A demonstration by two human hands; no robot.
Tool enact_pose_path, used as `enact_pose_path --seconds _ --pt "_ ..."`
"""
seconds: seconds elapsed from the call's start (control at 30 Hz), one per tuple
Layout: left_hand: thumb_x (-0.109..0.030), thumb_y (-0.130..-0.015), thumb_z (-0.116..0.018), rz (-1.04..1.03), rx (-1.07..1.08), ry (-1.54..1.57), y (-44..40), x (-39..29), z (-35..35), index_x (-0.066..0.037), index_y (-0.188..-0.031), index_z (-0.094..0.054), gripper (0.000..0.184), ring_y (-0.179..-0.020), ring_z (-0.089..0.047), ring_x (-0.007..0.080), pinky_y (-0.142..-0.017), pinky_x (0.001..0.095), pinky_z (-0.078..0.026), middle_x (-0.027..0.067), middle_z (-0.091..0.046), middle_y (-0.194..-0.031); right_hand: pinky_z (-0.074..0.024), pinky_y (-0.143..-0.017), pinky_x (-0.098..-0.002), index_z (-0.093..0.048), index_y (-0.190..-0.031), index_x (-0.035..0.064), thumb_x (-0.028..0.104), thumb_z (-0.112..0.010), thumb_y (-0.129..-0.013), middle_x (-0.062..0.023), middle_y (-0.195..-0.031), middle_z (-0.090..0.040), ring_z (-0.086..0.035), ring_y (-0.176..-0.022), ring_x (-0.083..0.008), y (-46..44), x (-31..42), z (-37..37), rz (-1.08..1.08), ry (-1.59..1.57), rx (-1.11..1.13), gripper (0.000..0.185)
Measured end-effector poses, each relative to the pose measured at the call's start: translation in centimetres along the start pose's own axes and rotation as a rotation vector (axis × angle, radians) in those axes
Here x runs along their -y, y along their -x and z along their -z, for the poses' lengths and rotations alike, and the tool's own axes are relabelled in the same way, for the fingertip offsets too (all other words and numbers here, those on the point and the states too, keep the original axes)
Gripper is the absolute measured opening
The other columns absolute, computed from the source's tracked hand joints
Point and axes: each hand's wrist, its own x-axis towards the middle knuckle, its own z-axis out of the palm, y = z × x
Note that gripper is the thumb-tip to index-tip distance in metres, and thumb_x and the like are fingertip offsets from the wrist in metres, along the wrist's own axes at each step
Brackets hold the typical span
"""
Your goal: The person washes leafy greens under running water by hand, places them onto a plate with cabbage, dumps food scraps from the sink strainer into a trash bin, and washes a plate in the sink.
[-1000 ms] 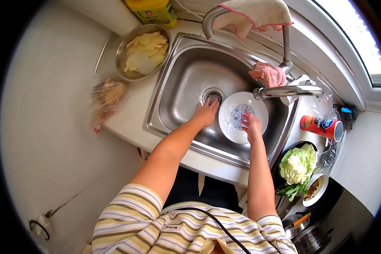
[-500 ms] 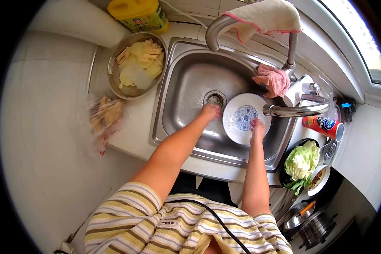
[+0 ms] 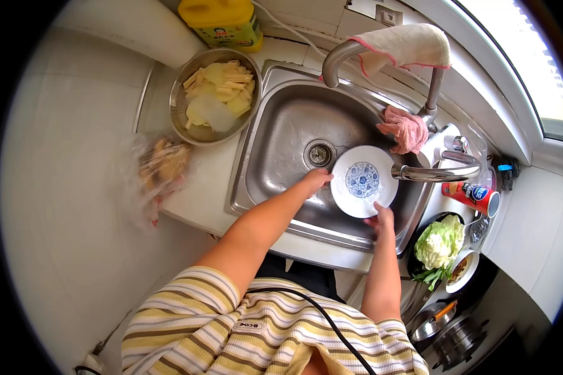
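Note:
A white plate (image 3: 363, 181) with a blue flower pattern is in the steel sink (image 3: 281, 119), under the end of the chrome faucet (image 3: 435, 172). My right hand (image 3: 381, 217) grips the plate's lower right rim, thumb on top and fingers beneath. At the plate's left edge is my left hand (image 3: 318, 180), its fingers closed at the rim; their undersides are hidden. The drain (image 3: 319, 154) shows just above my left hand.
Left of the sink stand a metal bowl of sliced food (image 3: 216, 97), a yellow jug (image 3: 222, 25) and a plastic bag (image 3: 162, 165). A pink cloth (image 3: 404, 129) hangs behind. Cabbage (image 3: 440, 242), a red can (image 3: 471, 197) and pots (image 3: 460, 340) are at the right.
My right hand has moved from the plate's inner face to its lower right rim. My left hand has come from the drain area to the plate's left edge. The camera view has shifted slightly.

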Motion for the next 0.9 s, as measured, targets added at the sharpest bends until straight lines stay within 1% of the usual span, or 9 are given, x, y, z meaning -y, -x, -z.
enact_pose_path --seconds 0.1,0.13,0.3,0.5,0.57,0.63,0.73,0.83,0.9 --pt "-0.019 -0.081 -0.063 0.056 -0.186 -0.042 0.9 -0.6 -0.9 -0.006 -0.099 -0.061 0.022 -0.078 -0.057 0.0159 -0.067 0.0352 -0.045 0.0053 -0.062 -0.085 -0.0553 -0.045 -0.0353 -0.049 -0.114 0.0021 0.003 -0.055 -0.08 -0.013 -0.094 -0.061 -0.063 -0.073 -0.0279 -1.1 -0.8 -0.2 -0.002 -0.053 0.096 0.034" --pt "-0.021 -0.079 -0.064 0.031 -0.188 -0.082 1.0 -0.7 -0.7 -0.007 -0.101 -0.06 0.026 -0.073 -0.057 0.0172 -0.062 0.0378 -0.045 0.0065 -0.062 -0.084 -0.0547 -0.043 -0.0338 -0.049 -0.113 0.0022 0.001 -0.054 -0.08 -0.0134 -0.093 -0.061 -0.063 -0.068 -0.026 -1.5 -0.6 -0.4 0.005 -0.05 0.149 0.033" --pt "-0.016 -0.08 -0.064 0.199 -0.285 0.076 0.0 1.1 1.6 0.0 -0.102 -0.059 0.027 -0.074 -0.062 0.0222 -0.059 0.039 -0.047 0.0118 -0.064 -0.088 -0.0494 -0.033 -0.0318 -0.046 -0.103 -0.0047 -0.006 -0.047 -0.07 -0.0149 -0.078 -0.057 -0.057 -0.048 -0.0248 5.2 4.3 -3.8 0.36 0.109 0.104 0.034" --pt "-0.01 -0.078 -0.065 -0.031 -0.411 0.46 -3.3 4.1 7.6 0.003 -0.101 -0.06 0.027 -0.078 -0.064 0.0265 -0.065 0.0391 -0.052 0.0133 -0.064 -0.091 -0.0451 -0.033 -0.0311 -0.05 -0.103 -0.007 -0.003 -0.047 -0.071 -0.0148 -0.066 -0.057 -0.054 -0.039 -0.022 10.3 8.7 -8.8 0.629 0.492 0.185 0.033" --pt "-0.009 -0.079 -0.064 -0.117 -0.328 0.677 -2.2 3.1 8.9 0.001 -0.102 -0.061 0.026 -0.084 -0.064 0.0254 -0.071 0.0387 -0.053 0.0141 -0.065 -0.092 -0.045 -0.033 -0.0308 -0.05 -0.102 -0.0068 -0.002 -0.048 -0.071 -0.0144 -0.064 -0.057 -0.054 -0.039 -0.0218 10.9 9.0 -8.7 0.627 0.457 0.207 0.032" --pt "-0.009 -0.079 -0.064 -0.198 -0.256 0.557 1.9 -0.8 9.2 0.003 -0.102 -0.059 0.027 -0.089 -0.063 0.0257 -0.075 0.039 -0.052 0.0139 -0.064 -0.093 -0.045 -0.033 -0.0305 -0.05 -0.101 -0.0066 -0.001 -0.048 -0.071 -0.0139 -0.063 -0.057 -0.054 -0.039 -0.0216 10.6 9.0 -8.7 0.633 0.423 0.239 0.031" --pt "-0.009 -0.08 -0.063 -0.11 -0.005 0.639 5.4 -3.1 10.5 0.0 -0.115 -0.053 0.038 -0.097 -0.061 0.0284 -0.079 0.046 -0.051 0.0137 -0.062 -0.103 -0.0459 -0.035 -0.0292 -0.051 -0.1 -0.0052 0.004 -0.05 -0.073 -0.0151 -0.069 -0.059 -0.055 -0.041 -0.0214 8.0 7.5 -7.4 0.354 0.241 0.413 0.029" --pt "-0.01 -0.081 -0.06 -0.036 0.029 0.289 10.0 -5.9 9.6 0.002 -0.121 -0.048 0.043 -0.1 -0.06 0.0336 -0.083 0.0531 -0.049 0.0188 -0.059 -0.111 -0.0476 -0.036 -0.0284 -0.051 -0.104 -0.0035 0.004 -0.051 -0.074 -0.0144 -0.073 -0.06 -0.058 -0.046 -0.0217 6.2 6.1 -7.1 0.218 0.178 0.453 0.031" --pt "-0.001 -0.076 -0.051 -0.014 -0.034 0.048 13.5 -8.4 7.7 -0.003 -0.132 -0.032 0.06 -0.096 -0.059 0.0397 -0.063 0.0548 -0.055 0.0205 -0.053 -0.115 -0.0564 -0.065 -0.041 -0.048 -0.115 -0.0007 0.009 -0.054 -0.082 -0.015 -0.098 -0.061 -0.064 -0.079 -0.0267 5.7 4.9 -7.4 0.154 0.138 0.436 0.035"
